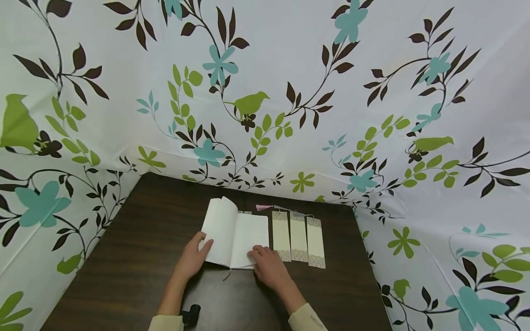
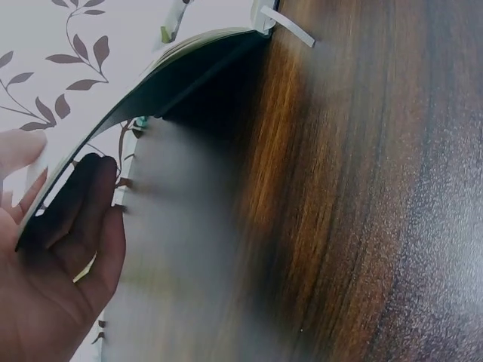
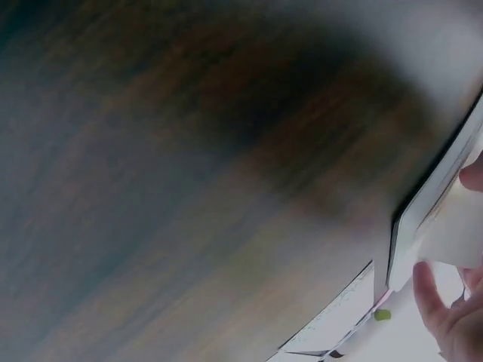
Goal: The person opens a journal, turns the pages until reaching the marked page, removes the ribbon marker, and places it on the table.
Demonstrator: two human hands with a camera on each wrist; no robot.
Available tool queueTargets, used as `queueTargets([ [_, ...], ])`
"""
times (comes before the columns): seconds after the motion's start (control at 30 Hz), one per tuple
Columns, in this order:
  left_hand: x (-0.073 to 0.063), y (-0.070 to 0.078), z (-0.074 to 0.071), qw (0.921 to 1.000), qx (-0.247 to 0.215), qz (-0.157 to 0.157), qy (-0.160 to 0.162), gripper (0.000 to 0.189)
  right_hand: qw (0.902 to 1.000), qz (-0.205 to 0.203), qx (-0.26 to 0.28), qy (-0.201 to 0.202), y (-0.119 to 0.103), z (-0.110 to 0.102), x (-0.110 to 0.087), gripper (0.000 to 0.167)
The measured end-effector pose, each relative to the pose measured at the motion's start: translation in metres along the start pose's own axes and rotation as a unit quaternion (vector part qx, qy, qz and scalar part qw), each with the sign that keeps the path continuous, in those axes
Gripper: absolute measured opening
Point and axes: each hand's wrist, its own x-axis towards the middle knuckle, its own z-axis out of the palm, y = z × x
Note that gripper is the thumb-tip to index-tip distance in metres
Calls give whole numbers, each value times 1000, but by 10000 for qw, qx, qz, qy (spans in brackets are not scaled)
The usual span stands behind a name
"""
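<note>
A notebook with blank white pages (image 1: pixel 251 234) lies spread on the dark table, its left part raised off the tabletop. My left hand (image 1: pixel 192 257) holds that raised part at its lower left edge, thumb on the page and the other fingers behind the dark cover (image 2: pixel 192 72). At the lower right corner, my right hand (image 1: pixel 269 265) grips the right-hand pages, with thumb and fingers at the page edge in the right wrist view. A thin ribbon (image 1: pixel 226 275) hangs from the bottom of the spine.
Right of the notebook lie three cream bookmarks (image 1: pixel 299 236) with patterned ends, and a pink tassel (image 1: pixel 264 208) above them. A black object (image 1: pixel 191 315) is beside the left sleeve. Leaf-patterned white cloth (image 1: pixel 265 151) borders the dark wooden table (image 1: pixel 136 239).
</note>
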Motion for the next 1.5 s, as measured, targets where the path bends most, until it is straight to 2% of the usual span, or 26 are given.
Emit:
queueTargets([
  [0.1, -1, -2, 1, 9999, -14, 86, -102, 30, 9977, 609, 252, 133, 2, -2, 0, 52],
  [0.17, -1, -3, 2, 9995, -165, 199, -154, 42, 9898, 1147, 744, 390, 3, -5, 3, 62],
  [0.23, 0, -4, 3, 9987, -302, 381, -172, 54, 9726, 1671, 1465, 683, 3, -7, 7, 71],
  [0.33, 1, -4, 4, 9973, -343, 618, -183, 61, 9342, 2218, 2654, 873, 2, -8, 14, 76],
  [0.4, 2, -4, 5, 9967, -259, 752, -166, 55, 9137, 2273, 3272, 801, -2, -9, 19, 63],
  [0.43, 2, -3, 5, 9967, -219, 769, -148, 50, 9065, 2260, 3490, 731, -5, -9, 21, 58],
  [0.47, 3, -2, 5, 9970, -172, 746, -130, 45, 9047, 2210, 3588, 628, -9, -8, 23, 53],
  [0.53, 3, -1, 6, 9975, -110, 698, -77, 37, 9086, 2042, 3620, 411, -19, -8, 28, 46],
  [0.67, 2, 5, 5, 9986, -146, 504, 27, 38, 9362, 1595, 3131, 42, -39, -6, 34, 49],
  [0.73, 2, 8, 4, 9991, -236, 341, 55, 43, 9456, 1373, 2946, -98, -46, -6, 36, 48],
  [0.87, 3, 11, 2, 9998, -131, 62, 147, 45, 9562, 1050, 2726, -175, -54, -7, 37, 47],
  [1.07, 5, 11, 0, 9990, 345, -11, 278, 24, 9735, 845, 2104, -296, -47, -9, 36, 49],
  [1.27, 3, 8, 0, 9990, 381, 23, 245, 25, 9818, 977, 1502, -623, -27, -8, 27, 60],
  [1.5, 3, 6, 1, 9992, -11, 211, 350, 25, 9827, 864, 1388, -876, -3, -8, 18, 65],
])
